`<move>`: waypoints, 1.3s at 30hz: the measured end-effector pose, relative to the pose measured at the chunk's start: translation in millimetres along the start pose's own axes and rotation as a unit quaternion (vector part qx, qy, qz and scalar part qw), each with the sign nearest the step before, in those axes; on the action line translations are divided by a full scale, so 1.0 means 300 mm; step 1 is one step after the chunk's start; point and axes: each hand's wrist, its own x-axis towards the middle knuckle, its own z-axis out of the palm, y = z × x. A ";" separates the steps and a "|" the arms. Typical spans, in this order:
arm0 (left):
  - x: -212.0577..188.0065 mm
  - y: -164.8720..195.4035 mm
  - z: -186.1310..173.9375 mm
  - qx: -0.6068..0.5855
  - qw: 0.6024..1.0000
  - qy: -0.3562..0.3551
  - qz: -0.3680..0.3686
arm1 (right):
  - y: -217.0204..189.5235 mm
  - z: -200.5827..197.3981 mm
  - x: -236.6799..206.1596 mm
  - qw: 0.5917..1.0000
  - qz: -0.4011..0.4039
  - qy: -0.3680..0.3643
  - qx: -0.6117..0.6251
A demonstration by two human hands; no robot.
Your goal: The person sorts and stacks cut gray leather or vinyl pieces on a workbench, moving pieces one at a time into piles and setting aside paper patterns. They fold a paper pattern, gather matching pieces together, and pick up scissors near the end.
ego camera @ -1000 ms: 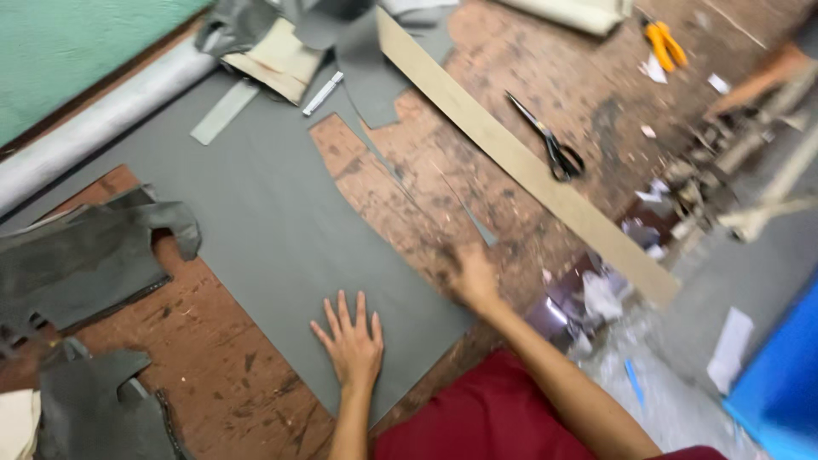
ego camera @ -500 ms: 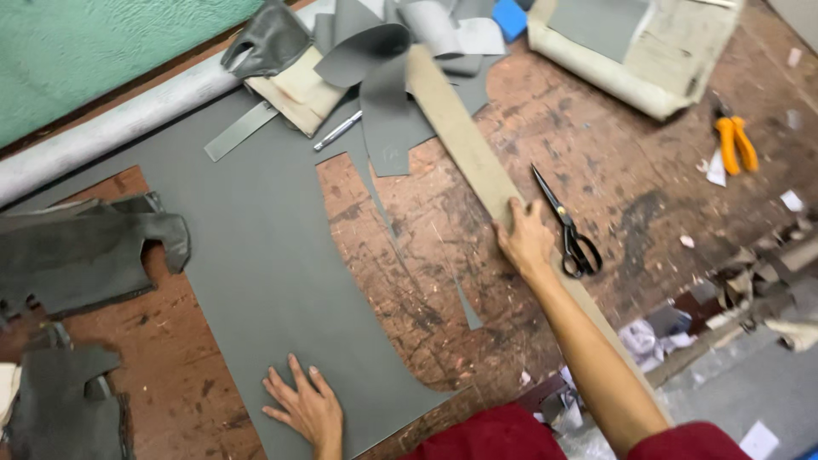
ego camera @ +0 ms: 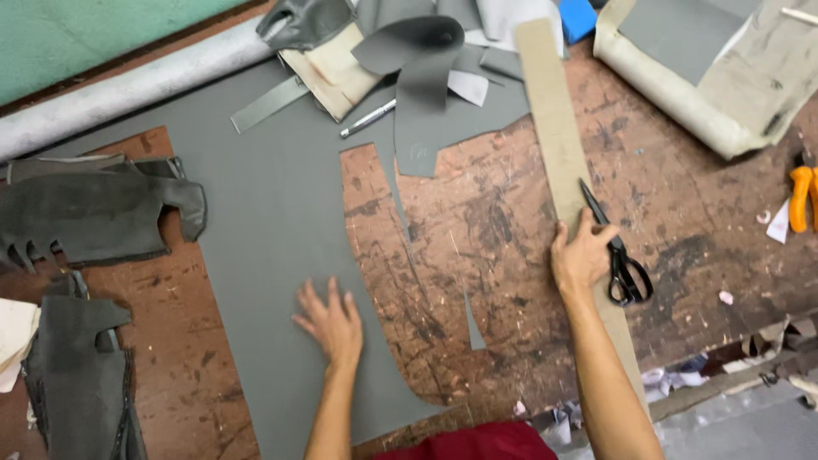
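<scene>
My left hand (ego camera: 331,322) lies flat with fingers spread on a large grey sheet of material (ego camera: 273,238) that covers the left half of the worn brown worktable (ego camera: 494,221). My right hand (ego camera: 581,255) rests on a long tan strip (ego camera: 550,111) that runs from the far side towards me. Its fingertips touch black scissors (ego camera: 620,264), which lie on the strip just to the right. The fingers are not through the scissor handles.
Dark grey cut pieces (ego camera: 94,217) lie at the left edge. A metal ruler (ego camera: 268,104), a pen (ego camera: 368,118) and grey offcuts (ego camera: 422,77) sit at the back. A pale padded cover (ego camera: 707,77) lies far right, beside an orange-handled tool (ego camera: 801,196). A pale roll (ego camera: 128,89) lies at the back left.
My right hand has travelled from the grey sheet's cut edge near me out to the tan strip beside the scissors. My left hand stays pressed on the grey sheet.
</scene>
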 end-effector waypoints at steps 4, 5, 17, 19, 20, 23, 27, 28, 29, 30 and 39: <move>0.075 0.121 0.035 0.060 0.998 -0.023 0.013 | -0.010 0.026 0.036 0.997 0.010 0.001 0.070; 0.078 0.136 0.037 0.074 0.997 -0.018 0.015 | -0.024 0.034 0.037 0.996 -0.021 0.007 0.088; 0.043 0.154 0.020 0.131 0.991 -0.024 0.006 | -0.813 0.145 0.419 0.870 -0.160 -0.025 0.466; 0.045 0.163 0.015 0.134 0.991 -0.020 0.005 | -0.916 0.138 0.524 0.885 -0.051 -0.082 0.455; 0.045 0.166 0.012 0.131 0.991 -0.019 0.005 | -0.960 0.132 0.565 0.856 -0.093 -0.100 0.499; 0.043 0.169 0.003 0.124 0.992 -0.029 -0.003 | -0.977 0.112 0.641 0.826 -0.138 -0.133 0.530; 0.043 0.165 -0.003 0.109 0.993 -0.034 -0.006 | -0.777 0.064 0.636 0.827 0.015 -0.120 0.549; 0.043 0.164 -0.002 0.107 0.993 -0.041 -0.004 | -0.696 0.055 0.609 0.820 0.058 -0.138 0.553; 0.044 0.164 0.000 0.109 0.993 -0.039 -0.007 | -0.612 0.049 0.577 0.800 0.046 -0.174 0.573; 0.045 0.164 0.003 0.112 0.993 -0.037 -0.006 | -0.525 0.041 0.546 0.778 0.034 -0.207 0.593; 0.025 0.137 0.036 0.142 0.989 -0.031 0.017 | -0.073 0.089 -0.026 0.728 0.264 -0.419 0.474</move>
